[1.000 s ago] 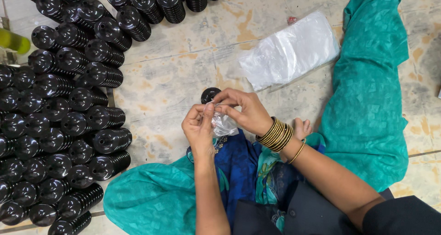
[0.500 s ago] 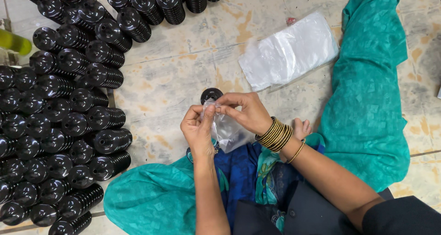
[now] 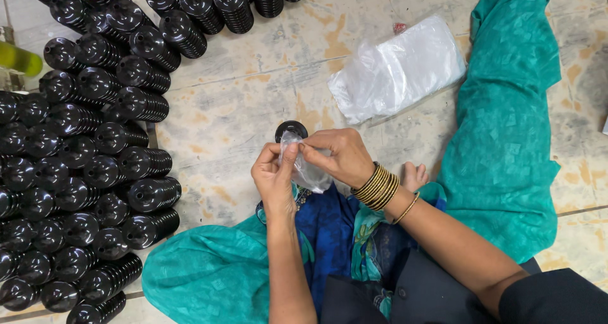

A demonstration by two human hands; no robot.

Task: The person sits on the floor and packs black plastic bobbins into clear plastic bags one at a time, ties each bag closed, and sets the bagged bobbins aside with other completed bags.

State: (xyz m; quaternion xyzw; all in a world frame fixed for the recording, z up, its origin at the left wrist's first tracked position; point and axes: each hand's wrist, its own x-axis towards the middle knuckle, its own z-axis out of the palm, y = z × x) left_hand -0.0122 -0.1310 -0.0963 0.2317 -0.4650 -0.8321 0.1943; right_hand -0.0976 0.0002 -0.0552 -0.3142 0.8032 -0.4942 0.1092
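Both hands — left hand (image 3: 273, 175) and right hand (image 3: 339, 156) — pinch the mouth of a small clear bag (image 3: 306, 169) just beside the lone black disc (image 3: 291, 130) (stacks of black discs (image 3: 88, 159) lie well left of it), and the thin film could slip or tear if tugged unevenly.

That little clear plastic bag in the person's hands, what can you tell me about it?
The small clear bag is thin, crinkled, see-through plastic. Both hands pinch its top edge: the left hand and the right hand meet at its mouth, and the rest hangs limp below, above the person's lap. Behind its top sits a round black cap on the floor.
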